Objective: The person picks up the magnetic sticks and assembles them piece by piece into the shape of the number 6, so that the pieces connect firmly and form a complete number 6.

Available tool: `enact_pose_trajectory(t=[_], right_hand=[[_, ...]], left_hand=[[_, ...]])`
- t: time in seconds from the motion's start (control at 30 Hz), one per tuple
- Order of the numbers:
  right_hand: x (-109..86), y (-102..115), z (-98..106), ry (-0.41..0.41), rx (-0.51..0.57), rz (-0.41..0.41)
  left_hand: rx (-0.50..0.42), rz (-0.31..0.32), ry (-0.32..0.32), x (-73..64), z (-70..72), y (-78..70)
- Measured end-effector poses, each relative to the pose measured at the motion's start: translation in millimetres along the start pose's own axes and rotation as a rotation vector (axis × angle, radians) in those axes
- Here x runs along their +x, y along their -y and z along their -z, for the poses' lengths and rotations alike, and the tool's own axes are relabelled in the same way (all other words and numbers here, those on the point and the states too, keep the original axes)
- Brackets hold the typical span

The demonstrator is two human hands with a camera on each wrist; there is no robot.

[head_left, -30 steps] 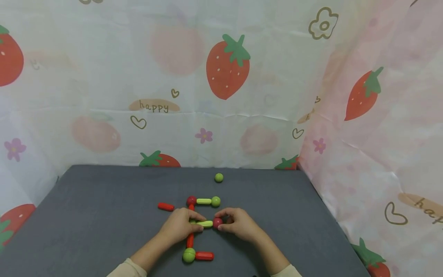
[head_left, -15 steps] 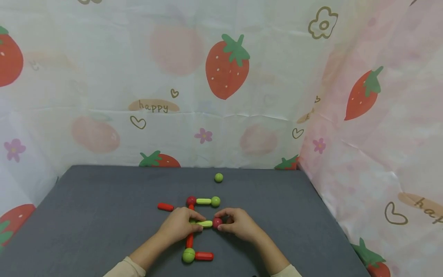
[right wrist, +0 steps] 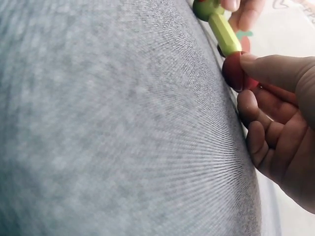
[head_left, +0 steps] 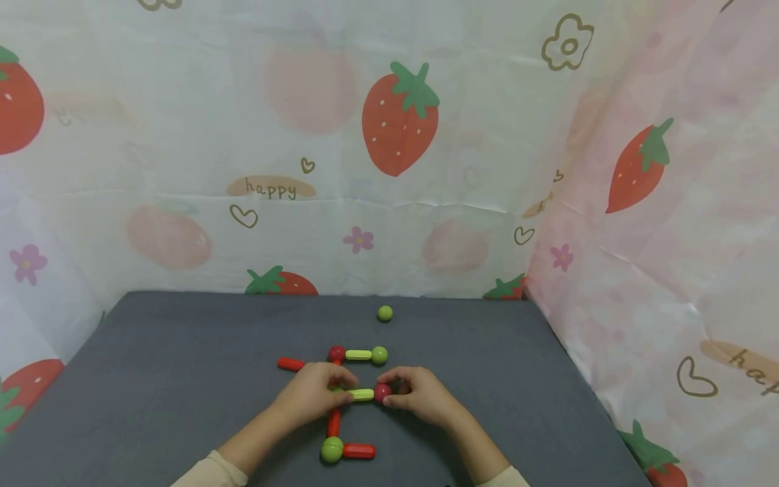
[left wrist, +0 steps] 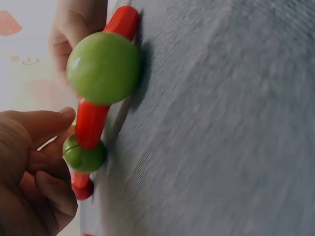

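Observation:
In the head view, red and yellow-green rods join balls into an E-like shape on the grey table. My left hand (head_left: pixel 313 392) is at the middle joint, its thumb and fingers around the green ball (left wrist: pixel 84 155), mostly hidden in the head view. From that ball a yellow-green rod (head_left: pixel 363 395) runs right to a red ball (head_left: pixel 382 393). My right hand (head_left: pixel 422 396) pinches this red ball between thumb and fingers, as the right wrist view also shows. A lower red rod (head_left: pixel 334 423) leads to the near green ball (head_left: pixel 331 450), which bears another red rod (head_left: pixel 360 451).
The far arm has a red ball (head_left: pixel 337 354), a yellow-green rod (head_left: pixel 358 355) and a green ball (head_left: pixel 379 355). A loose red rod (head_left: pixel 290 364) lies left of it, partly near my left hand. A loose green ball (head_left: pixel 385 313) sits near the table's (head_left: pixel 201 325) back edge.
My left hand has shifted slightly left, its fingertips drawing back along the yellow-green rod. The right hand and the red ball stay in place.

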State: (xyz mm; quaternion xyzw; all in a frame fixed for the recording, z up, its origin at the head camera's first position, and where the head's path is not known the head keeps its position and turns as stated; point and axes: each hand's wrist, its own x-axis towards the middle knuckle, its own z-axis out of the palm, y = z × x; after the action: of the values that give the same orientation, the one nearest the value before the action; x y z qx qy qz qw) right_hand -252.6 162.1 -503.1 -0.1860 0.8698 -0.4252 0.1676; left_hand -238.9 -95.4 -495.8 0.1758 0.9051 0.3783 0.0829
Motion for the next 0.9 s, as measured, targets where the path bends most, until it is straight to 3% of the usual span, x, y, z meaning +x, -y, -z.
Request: enact_pose_trajectory(t=[0.17,0.5,0.7,0.9], right_hand=[[-0.1,-0.6,-0.6,-0.001,0.006,0.003],[1.0,-1.3,-0.3,-0.002,0.014,-0.001],[1.7,-1.9,0.7,-0.003,0.023,-0.003],[1.6,-2.4,0.7,-0.002,0.017,0.007]], left_hand=[[-0.039,-0.002,-0.004,-5.4,17.1,6.4],[0.056,0.061,-0.159,-6.3,51.6,37.3],[0.092,0.060,-0.155,-5.6,65.1,55.7],[0.160,0.051,-0.147,-3.5,70.0,66.4]])
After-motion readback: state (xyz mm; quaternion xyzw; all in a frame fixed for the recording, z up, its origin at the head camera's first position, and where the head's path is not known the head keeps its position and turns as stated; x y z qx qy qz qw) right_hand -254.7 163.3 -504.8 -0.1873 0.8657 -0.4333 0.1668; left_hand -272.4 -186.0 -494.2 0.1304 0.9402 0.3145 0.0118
